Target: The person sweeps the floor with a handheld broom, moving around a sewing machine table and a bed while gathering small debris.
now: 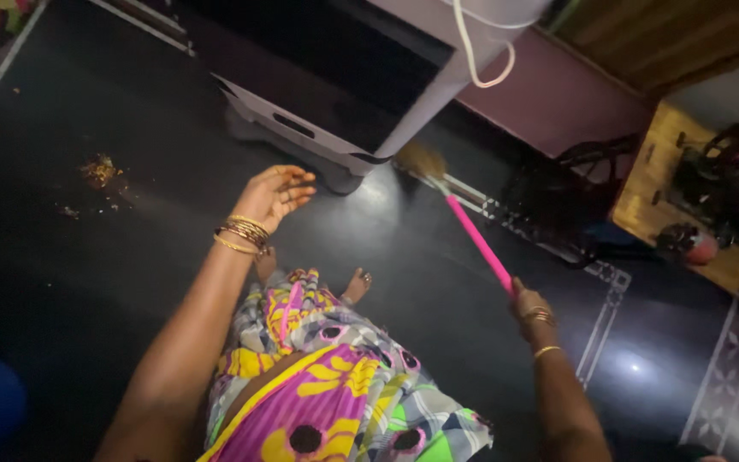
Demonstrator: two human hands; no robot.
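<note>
While a small heap of brownish crumbs and dust lies gathered on the dark glossy floor at the left, the left hand hangs empty above the floor, fingers loosely spread, seemingly out for balance; just beyond stands a white and black box-shaped cooler. Further right, the pink-handled broom with straw bristles slants down, its head at the cooler's base as if to reach dirt there; the right hand clenches its handle's upper end.
</note>
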